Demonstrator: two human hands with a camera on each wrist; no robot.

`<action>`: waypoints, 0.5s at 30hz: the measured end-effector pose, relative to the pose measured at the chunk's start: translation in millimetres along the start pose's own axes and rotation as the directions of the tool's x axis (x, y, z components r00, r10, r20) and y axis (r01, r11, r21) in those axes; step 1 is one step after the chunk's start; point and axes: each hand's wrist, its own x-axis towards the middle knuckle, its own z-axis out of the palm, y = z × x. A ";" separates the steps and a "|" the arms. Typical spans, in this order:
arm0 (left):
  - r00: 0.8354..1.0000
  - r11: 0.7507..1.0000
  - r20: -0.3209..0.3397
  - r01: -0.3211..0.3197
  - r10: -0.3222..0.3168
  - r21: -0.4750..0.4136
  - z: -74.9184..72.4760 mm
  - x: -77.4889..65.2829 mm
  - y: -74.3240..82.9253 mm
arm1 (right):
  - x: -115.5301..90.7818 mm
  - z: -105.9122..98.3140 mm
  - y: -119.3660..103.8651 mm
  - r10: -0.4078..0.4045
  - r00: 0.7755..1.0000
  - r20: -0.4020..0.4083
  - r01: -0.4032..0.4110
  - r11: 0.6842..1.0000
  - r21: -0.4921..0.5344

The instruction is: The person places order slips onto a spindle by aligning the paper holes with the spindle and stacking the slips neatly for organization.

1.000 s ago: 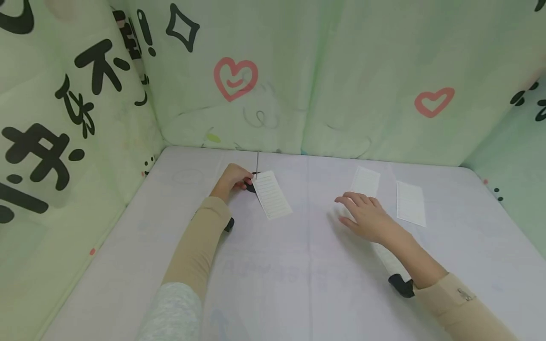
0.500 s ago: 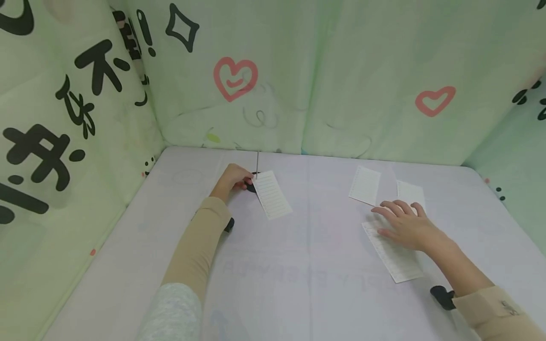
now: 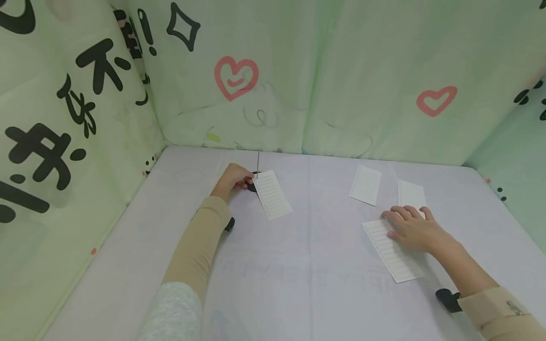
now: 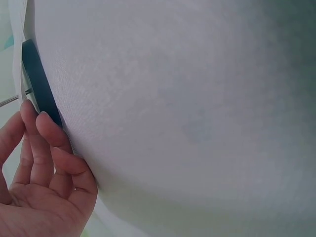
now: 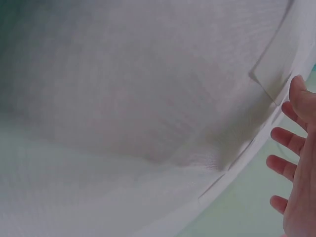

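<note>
My left hand [image 3: 232,178] pinches the upper left corner of a lined paper sheet [image 3: 274,196] between thumb and fingertips. A thin metal spike [image 3: 258,162] rises at that corner from a round black base [image 3: 251,187]. In the left wrist view the spike [image 4: 11,100] meets the paper just above the base [image 4: 39,84]; whether it pierces the sheet I cannot tell. My right hand [image 3: 414,233], fingers spread and slightly bent, is over another lined sheet [image 3: 396,262] on the table. In the right wrist view no paper sits between the fingers of the right hand [image 5: 301,153].
Two more paper sheets lie at the back right: one sheet [image 3: 365,185] slightly tilted, the other sheet [image 3: 411,192] partly behind my right fingers. A pale cloth covers the table [image 3: 264,284]. A green printed curtain [image 3: 362,71] hangs behind it and along both sides.
My right hand has moved right and a little toward me, uncovering more of the near sheet and the back sheet. The left hand and its sheet have stayed in place.
</note>
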 end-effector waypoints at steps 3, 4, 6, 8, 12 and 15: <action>1.000 1.000 -0.001 0.002 -0.002 0.008 0.4 -0.2 1.0 | 0.0 2.1 0.7 0.003 1.000 0.003 -0.003 1.000 -0.006; 1.000 1.000 -0.002 0.004 -0.004 0.008 0.3 -0.2 1.1 | 0.2 2.8 0.7 0.003 1.000 0.005 -0.003 1.000 -0.008; 1.000 1.000 -0.002 0.002 -0.002 0.010 0.0 -0.9 1.5 | 0.6 3.8 0.2 0.004 1.000 0.007 -0.004 1.000 -0.010; 1.000 1.000 -0.001 -0.002 0.002 0.010 -0.3 -1.7 1.9 | 1.1 4.3 -0.2 0.011 1.000 0.013 -0.011 1.000 -0.011; 1.000 1.000 0.000 -0.007 0.007 0.012 -0.8 -2.5 1.5 | 2.8 4.3 -0.7 0.019 1.000 0.019 -0.019 1.000 -0.008; 1.000 1.000 -0.001 -0.005 0.005 0.008 -0.9 -1.8 0.5 | 4.6 4.5 -1.3 0.020 1.000 0.021 -0.020 1.000 -0.007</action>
